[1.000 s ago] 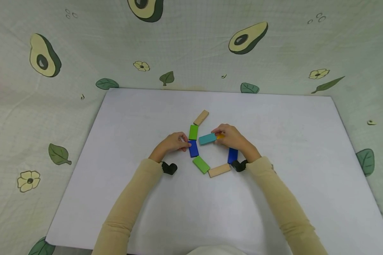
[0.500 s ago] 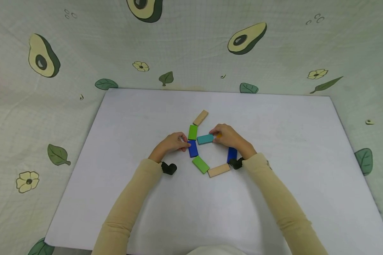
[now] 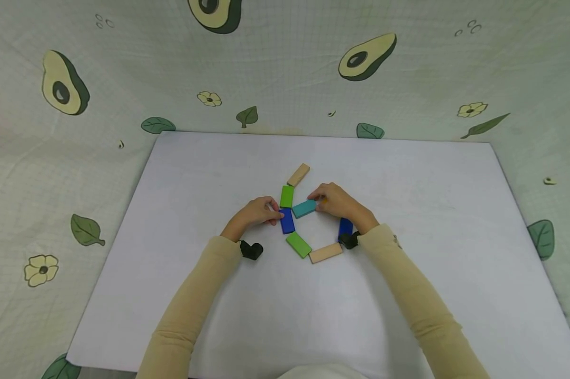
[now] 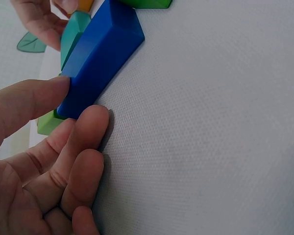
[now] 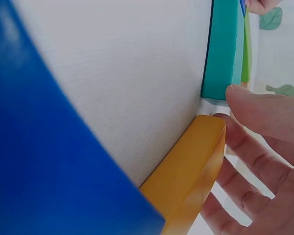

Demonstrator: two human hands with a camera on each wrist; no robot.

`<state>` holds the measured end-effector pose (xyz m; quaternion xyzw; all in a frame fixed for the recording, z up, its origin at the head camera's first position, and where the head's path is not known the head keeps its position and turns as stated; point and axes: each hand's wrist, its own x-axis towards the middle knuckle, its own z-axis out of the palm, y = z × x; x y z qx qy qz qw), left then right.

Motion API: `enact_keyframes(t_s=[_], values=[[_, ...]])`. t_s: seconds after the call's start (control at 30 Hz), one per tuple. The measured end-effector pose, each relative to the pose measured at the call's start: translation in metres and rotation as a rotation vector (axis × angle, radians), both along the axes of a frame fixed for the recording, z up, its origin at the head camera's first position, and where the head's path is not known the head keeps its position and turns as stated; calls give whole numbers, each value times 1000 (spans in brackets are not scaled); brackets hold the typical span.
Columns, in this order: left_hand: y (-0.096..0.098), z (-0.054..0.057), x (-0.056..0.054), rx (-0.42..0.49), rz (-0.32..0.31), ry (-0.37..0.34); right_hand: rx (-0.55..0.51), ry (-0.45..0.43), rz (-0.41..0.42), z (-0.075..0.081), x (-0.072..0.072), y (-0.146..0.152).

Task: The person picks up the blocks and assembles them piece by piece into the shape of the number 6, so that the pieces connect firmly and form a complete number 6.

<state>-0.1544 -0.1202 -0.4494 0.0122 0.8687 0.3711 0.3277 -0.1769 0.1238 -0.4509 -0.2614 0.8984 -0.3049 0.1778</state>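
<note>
In the head view, the left hand (image 3: 258,211) is at a blue block (image 3: 287,221). Its thumb presses that block near one end in the left wrist view, while the curled fingers lie close against the same end. The right hand (image 3: 337,201) pinches the right end of a teal block (image 3: 305,208), which lies tilted with its left end at or against the blue block. Seen from the right wrist, the thumb touches the teal block's end; the index fingertip is between it and an orange block (image 5: 186,171). That hand mostly covers the orange block in the head view.
Around the teal block lie a green block (image 3: 287,196), a tan block (image 3: 298,175), another green block (image 3: 298,245), another tan block (image 3: 325,253) and a second blue block (image 3: 345,228), forming a ring with a tail. The white table (image 3: 195,173) meets an avocado-print cloth (image 3: 285,63).
The right hand has slid the teal block left to the blue block and turned it, lowering its left end. The left hand has stayed in place.
</note>
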Motion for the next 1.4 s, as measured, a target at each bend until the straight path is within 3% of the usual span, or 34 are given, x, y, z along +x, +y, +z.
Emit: enact_keyframes(t_s=[0.63,0.97,1.17,1.4], values=[[2,-2,0,-18,10,2,5,-49,-43,-1,-2,-2],[1,-1,1,-5,3,12,-53,-123,-191,10,5,16],[1,-1,0,-14,0,15,-29,-128,-264,16,13,33],[0,-3,0,-13,3,14,7,-143,-320,12,22,43]])
